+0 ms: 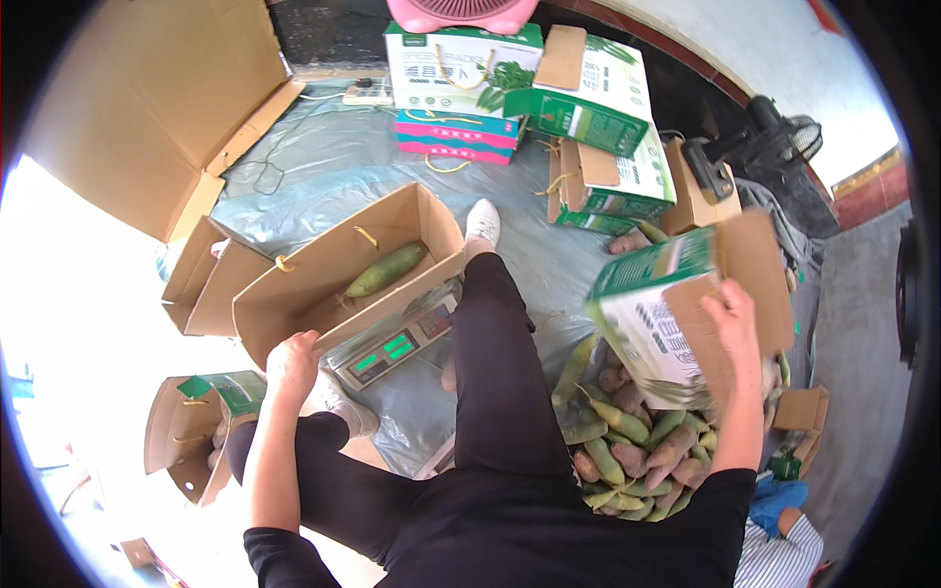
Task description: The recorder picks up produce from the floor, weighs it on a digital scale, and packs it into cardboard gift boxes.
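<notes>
My left hand [292, 365] is closed on the near rim of a long open cardboard box [284, 318]. One green radish [385, 271] lies in that box. Beneath its near side is a digital scale [397, 345] with lit green displays. At the right, my right hand [731, 318] grips the brown flap of a green-and-white carton [655, 318], which is tilted above a heap of produce. The heap holds several green radishes [619, 419] and several sweet potatoes [672, 444]. The carton's inside is hidden from me.
Green-and-white cartons [461, 73], a pink-and-blue box [457, 137] and a pink fan [463, 12] stand at the back. A black fan [774, 137] is far right. An open carton [196, 431] sits by my left leg. Another person's striped sleeve [779, 559] shows lower right.
</notes>
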Demonstrator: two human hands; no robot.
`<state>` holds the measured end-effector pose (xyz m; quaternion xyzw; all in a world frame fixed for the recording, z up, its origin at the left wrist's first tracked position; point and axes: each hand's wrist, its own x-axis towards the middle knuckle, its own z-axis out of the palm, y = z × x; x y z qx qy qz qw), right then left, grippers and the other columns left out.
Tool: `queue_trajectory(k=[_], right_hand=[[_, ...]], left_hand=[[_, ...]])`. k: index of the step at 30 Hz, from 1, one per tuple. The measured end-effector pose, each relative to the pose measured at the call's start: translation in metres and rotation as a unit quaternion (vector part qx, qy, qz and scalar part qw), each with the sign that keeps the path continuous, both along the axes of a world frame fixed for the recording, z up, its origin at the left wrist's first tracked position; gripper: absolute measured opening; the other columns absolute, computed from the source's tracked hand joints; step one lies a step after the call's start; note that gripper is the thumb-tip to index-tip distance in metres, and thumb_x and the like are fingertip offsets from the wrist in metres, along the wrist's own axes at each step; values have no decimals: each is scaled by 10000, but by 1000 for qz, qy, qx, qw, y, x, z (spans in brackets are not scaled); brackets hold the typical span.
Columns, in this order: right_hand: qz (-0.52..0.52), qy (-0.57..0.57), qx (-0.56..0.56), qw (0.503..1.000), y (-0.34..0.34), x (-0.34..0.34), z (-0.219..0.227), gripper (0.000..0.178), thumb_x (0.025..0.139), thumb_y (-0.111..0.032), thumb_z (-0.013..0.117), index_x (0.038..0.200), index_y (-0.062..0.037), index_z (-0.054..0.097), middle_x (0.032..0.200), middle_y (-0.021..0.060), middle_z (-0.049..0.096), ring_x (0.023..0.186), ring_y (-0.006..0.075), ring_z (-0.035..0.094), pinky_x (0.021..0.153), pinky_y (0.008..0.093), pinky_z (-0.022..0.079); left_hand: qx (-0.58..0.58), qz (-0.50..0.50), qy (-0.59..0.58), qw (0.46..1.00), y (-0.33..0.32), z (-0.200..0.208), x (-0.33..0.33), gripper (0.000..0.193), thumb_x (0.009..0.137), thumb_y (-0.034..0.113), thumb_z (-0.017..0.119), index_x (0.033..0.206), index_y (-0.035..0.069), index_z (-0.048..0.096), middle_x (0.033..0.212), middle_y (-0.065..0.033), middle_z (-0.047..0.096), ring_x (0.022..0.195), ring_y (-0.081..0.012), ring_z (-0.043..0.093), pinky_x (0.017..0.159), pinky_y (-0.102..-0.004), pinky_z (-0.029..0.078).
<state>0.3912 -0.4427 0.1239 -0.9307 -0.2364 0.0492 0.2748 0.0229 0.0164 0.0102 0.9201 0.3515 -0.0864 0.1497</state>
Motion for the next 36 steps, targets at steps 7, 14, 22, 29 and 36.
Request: queue_trajectory(k=[7,14,22,29,36], right_hand=[[45,-23,501,864,79,-10,83,350,925,-105,539,1244,25,480,1199,66,555,1097,152,504,962,305,372],[248,-83,667,697,266,-18,153,184,890,-105,604,1032,11,591,957,35,607,860,87,547,764,206,417],[344,132,688,625,495,-30,86,217,839,-183,681,985,-44,602,951,-7,620,833,64,547,710,213,438],[291,312,604,673,616,-31,-22,121,849,-111,643,911,-8,631,832,8,623,738,71,529,658,236,435],[196,165,354,899,680,33,-100,549,797,-219,670,1244,16,453,1114,182,601,969,248,601,841,330,468]], left_hand=[[-1,-10,-48,999,2,-4,-6,180,750,126,642,907,43,611,877,-159,625,872,-353,598,756,-426,481],[-13,-9,-23,1000,1,-1,-5,170,771,149,636,914,61,609,895,-130,625,886,-332,609,768,-420,489],[-16,-23,-41,999,6,-9,-6,95,781,91,561,854,75,620,833,-134,623,820,-323,626,703,-418,504],[-35,-23,-23,999,9,-2,-5,123,772,51,552,860,74,634,804,-135,612,800,-320,620,693,-416,499],[-74,-24,-38,996,14,4,-3,185,707,-18,522,850,52,617,784,-125,591,831,-313,606,731,-403,489]])
